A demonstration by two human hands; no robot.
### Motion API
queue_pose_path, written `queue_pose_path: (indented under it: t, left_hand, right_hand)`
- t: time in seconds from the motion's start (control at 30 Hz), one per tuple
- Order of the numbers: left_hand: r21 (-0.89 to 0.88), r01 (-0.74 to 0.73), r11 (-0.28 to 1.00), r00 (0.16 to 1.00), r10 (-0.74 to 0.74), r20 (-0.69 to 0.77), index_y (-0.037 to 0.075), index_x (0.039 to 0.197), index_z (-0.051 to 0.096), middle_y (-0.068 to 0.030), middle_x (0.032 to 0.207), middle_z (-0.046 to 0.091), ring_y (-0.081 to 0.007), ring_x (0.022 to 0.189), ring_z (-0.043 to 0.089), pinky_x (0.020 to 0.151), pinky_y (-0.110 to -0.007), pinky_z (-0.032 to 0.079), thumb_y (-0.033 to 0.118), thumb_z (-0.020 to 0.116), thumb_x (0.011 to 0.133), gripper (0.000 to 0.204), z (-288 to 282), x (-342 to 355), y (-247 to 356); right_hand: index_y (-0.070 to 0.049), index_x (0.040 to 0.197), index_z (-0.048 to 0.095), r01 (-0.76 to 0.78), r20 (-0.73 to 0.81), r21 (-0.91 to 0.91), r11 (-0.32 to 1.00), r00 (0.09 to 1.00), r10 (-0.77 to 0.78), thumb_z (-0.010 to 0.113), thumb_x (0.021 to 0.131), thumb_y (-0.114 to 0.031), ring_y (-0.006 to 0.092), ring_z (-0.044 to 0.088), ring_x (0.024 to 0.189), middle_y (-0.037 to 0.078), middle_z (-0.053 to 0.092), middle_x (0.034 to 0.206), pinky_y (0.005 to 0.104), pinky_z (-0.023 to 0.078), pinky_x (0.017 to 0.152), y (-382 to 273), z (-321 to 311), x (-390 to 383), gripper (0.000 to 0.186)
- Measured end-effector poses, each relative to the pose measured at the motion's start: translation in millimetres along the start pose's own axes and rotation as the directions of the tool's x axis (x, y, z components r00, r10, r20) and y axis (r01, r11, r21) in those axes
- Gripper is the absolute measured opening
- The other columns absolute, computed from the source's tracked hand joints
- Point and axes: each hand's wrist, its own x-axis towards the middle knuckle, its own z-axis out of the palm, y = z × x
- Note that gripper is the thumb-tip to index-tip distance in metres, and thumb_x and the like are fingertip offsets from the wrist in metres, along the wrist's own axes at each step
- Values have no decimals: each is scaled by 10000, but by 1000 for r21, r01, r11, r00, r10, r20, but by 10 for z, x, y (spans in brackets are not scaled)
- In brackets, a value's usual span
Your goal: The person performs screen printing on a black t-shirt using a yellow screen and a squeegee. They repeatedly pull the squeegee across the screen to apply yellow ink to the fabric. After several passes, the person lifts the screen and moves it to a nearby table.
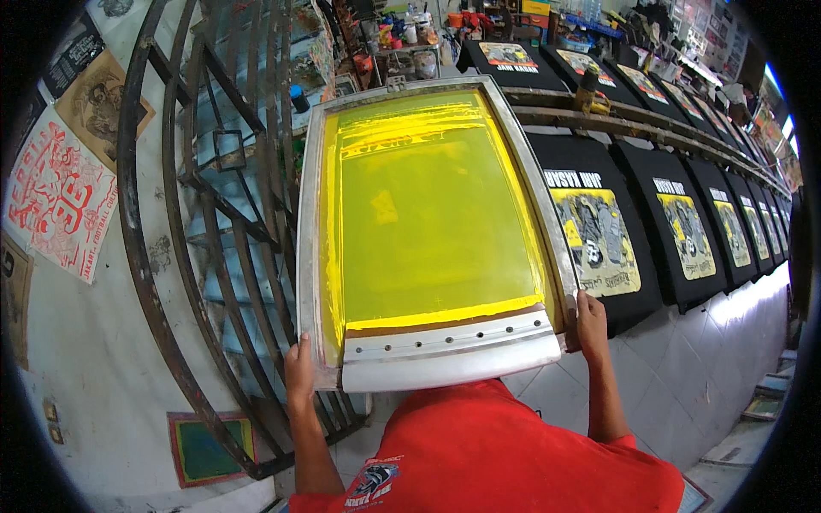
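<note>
Between my two hands is a large screen-printing frame (311, 214), its metal rim smeared with ink and its mesh yellow-green. My left hand (299, 369) is closed on the near left corner, and my right hand (591, 321) grips the near right side; the fingers under the rim are partly hidden. A wide metal squeegee (449, 352) with a row of bolts lies across the near end of the screen. Thick bright yellow ink (445, 314) lines its far edge. More yellow ink streaks the far end and both sides of the mesh.
To the right, black T-shirts (629, 282) with yellow prints lie in rows along a rail (633, 128). On that rail stands a dark bottle (587, 90). At left, a dark metal rack (184, 274) stands near a wall with posters (64, 201). Cluttered shelves (410, 56) are behind.
</note>
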Motion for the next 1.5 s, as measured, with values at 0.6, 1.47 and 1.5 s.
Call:
queue_pose_path:
  t: [0.6,1.47,1.5]
  left_hand:
    - [-43,-48,998,986,54,156,-71,960,645,-80,842,648,-162,784,566,732,-336,456,385,551,980,466,1178,2285,1578]
    - [156,-200,967,933,139,333,-53,948,676,-132,801,690,-203,751,638,718,-363,492,412,578,954,476,3012,6339,3197]
    - [157,-179,971,930,115,349,-54,959,676,-142,811,694,-211,758,643,726,-367,493,409,579,954,474,3083,6539,3340]
  right_hand:
    - [111,1037,611,-164,-91,-1,986,982,163,468,1016,-368,210,550,860,158,635,934,358,431,808,-1256,261,2146,501]
    - [51,896,631,-148,-229,216,965,953,198,410,1046,-346,119,507,708,57,609,786,301,414,641,-2431,1749,4995,479]
    - [49,889,626,-150,-251,278,949,942,223,410,1047,-346,115,500,706,55,605,782,300,410,638,-2611,1907,5107,477]
